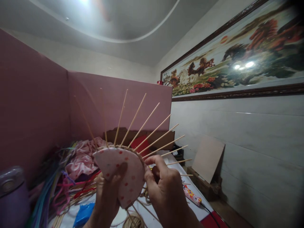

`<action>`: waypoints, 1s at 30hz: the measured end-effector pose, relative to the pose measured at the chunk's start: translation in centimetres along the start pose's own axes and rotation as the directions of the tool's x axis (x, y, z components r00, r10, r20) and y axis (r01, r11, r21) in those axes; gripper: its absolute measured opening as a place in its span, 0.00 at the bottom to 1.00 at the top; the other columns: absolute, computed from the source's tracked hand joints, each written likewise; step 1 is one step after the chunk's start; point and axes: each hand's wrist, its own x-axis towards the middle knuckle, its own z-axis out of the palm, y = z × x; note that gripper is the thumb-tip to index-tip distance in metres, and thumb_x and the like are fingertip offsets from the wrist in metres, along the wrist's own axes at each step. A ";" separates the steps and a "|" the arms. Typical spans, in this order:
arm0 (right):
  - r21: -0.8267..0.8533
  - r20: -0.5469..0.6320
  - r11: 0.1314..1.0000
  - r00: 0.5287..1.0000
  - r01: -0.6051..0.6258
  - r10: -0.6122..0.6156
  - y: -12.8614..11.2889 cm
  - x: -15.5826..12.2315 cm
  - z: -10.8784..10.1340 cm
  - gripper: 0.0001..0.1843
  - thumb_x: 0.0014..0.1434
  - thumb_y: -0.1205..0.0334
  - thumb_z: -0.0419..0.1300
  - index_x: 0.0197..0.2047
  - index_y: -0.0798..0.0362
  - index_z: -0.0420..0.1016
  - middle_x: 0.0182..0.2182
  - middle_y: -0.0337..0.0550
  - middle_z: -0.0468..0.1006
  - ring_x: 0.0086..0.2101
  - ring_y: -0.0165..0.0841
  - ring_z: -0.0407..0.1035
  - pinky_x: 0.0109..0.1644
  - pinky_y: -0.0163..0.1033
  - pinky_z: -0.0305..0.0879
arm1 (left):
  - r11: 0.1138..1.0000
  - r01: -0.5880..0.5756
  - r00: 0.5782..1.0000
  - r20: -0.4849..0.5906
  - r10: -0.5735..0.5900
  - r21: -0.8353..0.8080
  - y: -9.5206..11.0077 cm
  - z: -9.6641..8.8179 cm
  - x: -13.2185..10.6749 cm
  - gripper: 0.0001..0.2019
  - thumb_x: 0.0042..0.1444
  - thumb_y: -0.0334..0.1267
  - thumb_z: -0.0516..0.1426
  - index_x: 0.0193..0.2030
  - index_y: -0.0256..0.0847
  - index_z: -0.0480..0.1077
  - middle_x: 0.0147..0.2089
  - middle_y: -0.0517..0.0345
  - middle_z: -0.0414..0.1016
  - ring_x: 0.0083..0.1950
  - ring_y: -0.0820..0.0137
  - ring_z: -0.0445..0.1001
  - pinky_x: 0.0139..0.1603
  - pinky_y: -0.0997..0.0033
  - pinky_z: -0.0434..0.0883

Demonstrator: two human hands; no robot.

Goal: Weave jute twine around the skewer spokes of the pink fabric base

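A rounded, half-disc panel (128, 180) covered in pale pink cloth with red dots is held up in front of me. Thin wooden sticks (137, 113) fan out from its curved edge, and brown twine (136, 152) is woven around them along that edge. My left hand (106, 193) grips the panel from the lower left, thumb lying across the cloth. On the right rim, my right hand (162, 185) is closed with thumb and index finger pinched at the twine; the fingertips partly hide the strand. Below, a ball of twine (133, 221) sits on the table.
Crumpled pink dotted cloth (83, 155) and colourful strips (45, 186) lie at left, beside a purple bottle (14, 196). A blue packet (84, 213) is near my left wrist. A floral-patterned tool (192, 195) with a black cord lies at right. A pink partition (118, 107) stands behind.
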 end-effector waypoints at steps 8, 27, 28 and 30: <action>0.080 0.019 0.997 1.000 -0.002 0.000 0.1 -0.2 -0.1 0.08 0.55 0.64 0.50 0.34 0.54 0.70 0.16 0.37 0.70 0.14 0.26 0.60 0.16 0.29 0.51 | 0.999 0.030 0.999 -0.027 -0.029 0.022 0.3 0.1 0.0 0.15 0.24 0.39 0.66 0.22 0.37 0.70 0.16 0.61 0.70 0.21 0.65 0.72 0.20 0.70 0.70; 0.099 -0.013 0.994 0.999 0.035 -0.034 0.5 -0.3 -0.4 0.08 0.54 0.64 0.51 0.32 0.55 0.71 0.14 0.35 0.66 0.14 0.25 0.57 0.15 0.29 0.50 | 0.997 0.021 0.999 0.031 -0.024 0.068 0.0 -0.4 0.0 0.15 0.28 0.41 0.66 0.25 0.37 0.70 0.15 0.61 0.68 0.15 0.71 0.65 0.14 0.75 0.64; 0.090 -0.010 0.996 1.000 0.017 -0.017 0.4 -0.3 -0.4 0.08 0.54 0.64 0.51 0.32 0.55 0.71 0.14 0.35 0.66 0.14 0.25 0.57 0.15 0.29 0.50 | 0.998 0.010 0.999 0.033 -0.012 0.070 0.0 -0.4 0.0 0.15 0.29 0.41 0.65 0.25 0.37 0.70 0.15 0.61 0.68 0.15 0.71 0.65 0.13 0.75 0.63; 0.081 -0.012 0.997 1.000 -0.004 0.005 0.3 -0.3 -0.4 0.07 0.53 0.65 0.52 0.31 0.54 0.71 0.14 0.35 0.66 0.14 0.25 0.57 0.16 0.29 0.50 | 0.997 0.004 0.999 0.034 -0.007 0.073 0.0 -0.4 0.0 0.14 0.29 0.41 0.65 0.24 0.37 0.70 0.15 0.61 0.67 0.15 0.71 0.65 0.14 0.75 0.63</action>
